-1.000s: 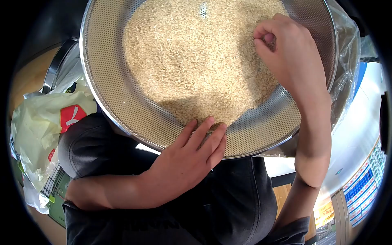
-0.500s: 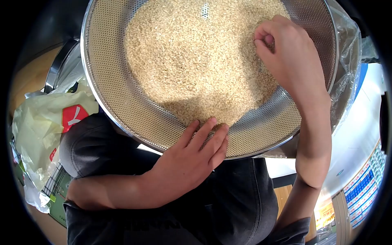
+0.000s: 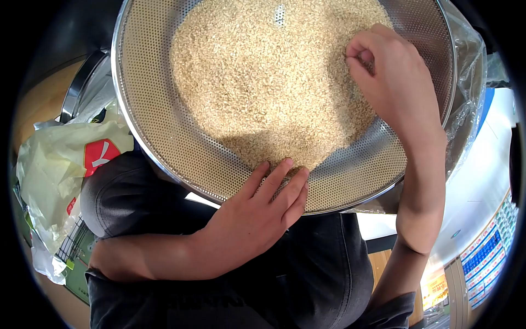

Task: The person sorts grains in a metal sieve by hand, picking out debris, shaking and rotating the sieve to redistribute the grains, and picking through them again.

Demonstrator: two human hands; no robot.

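A large round perforated metal basket (image 3: 156,109) rests over my lap, with a broad layer of pale grain (image 3: 263,77) in it. My left hand (image 3: 263,200) lies over the basket's near rim, fingers apart, the fingertips at the near edge of the grain. My right hand (image 3: 389,71) is over the right side of the grain, its fingers curled and the thumb and index fingertip close together. Whatever those fingers hold, if anything, is too small or hidden to make out.
A pale yellow plastic bag (image 3: 44,159) with a red logo is at the left, near a metal rim (image 3: 76,90). Clear plastic wrap (image 3: 466,82) lies behind the basket's right side. Blue-and-white printed packaging (image 3: 487,257) stands at the lower right.
The basket and grain have shifted slightly to the right in view. Both hands have shifted a little with them, keeping nearly the same pose.
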